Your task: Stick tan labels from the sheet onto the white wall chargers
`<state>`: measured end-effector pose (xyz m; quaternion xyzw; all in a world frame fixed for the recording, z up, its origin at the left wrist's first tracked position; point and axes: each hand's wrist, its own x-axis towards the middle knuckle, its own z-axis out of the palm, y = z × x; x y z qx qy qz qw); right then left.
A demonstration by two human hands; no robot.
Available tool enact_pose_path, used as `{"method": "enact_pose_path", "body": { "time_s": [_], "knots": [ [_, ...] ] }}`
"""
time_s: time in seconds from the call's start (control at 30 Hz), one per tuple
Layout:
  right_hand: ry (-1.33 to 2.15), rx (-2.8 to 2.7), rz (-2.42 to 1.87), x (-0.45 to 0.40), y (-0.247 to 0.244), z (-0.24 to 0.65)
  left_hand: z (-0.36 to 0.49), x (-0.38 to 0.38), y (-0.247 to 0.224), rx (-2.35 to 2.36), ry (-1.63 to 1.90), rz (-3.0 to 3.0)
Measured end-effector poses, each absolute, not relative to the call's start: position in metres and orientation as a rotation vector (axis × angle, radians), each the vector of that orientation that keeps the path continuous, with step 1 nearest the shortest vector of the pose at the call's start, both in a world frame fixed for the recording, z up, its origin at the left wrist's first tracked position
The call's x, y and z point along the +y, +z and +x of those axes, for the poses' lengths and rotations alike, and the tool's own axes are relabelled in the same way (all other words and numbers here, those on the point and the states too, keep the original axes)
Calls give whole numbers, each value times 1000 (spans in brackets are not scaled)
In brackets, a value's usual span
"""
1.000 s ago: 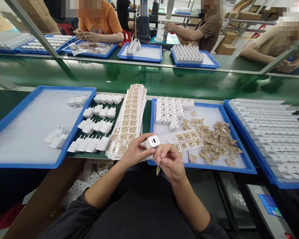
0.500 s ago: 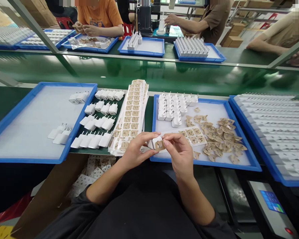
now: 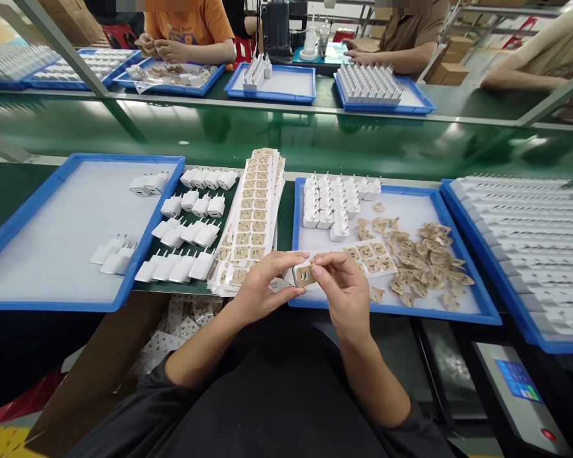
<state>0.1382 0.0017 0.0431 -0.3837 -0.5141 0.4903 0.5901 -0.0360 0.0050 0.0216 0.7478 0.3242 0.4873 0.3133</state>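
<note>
Pressed flat since a second ago, the tan sticker (image 3: 304,275) covers the white charger (image 3: 293,275) my left hand (image 3: 262,289) pinches; right hand (image 3: 341,289) fingers (image 3: 321,270) smooth it, edges next.

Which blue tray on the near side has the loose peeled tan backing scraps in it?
The middle tray, right in front of the hands. Tan scraps litter its right half; the left tray holds only a few white chargers.

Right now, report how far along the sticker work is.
Done: white chargers lie in rows beside the left tray. In hand: left hand holds a charger while right hand presses a tan sticker on it. Left: bare chargers stand in the middle tray.
</note>
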Motion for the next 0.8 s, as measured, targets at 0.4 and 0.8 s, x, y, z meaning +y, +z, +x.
{"method": "enact_pose_path", "body": {
  "time_s": [0.4,0.8],
  "knots": [
    [945,-1312,-991,-4,45,135,-35,5,24,851,1303,1976],
    [677,-1468,-1105,2,41,138,-32,2,17,871,1453,1931]
  ]
}}
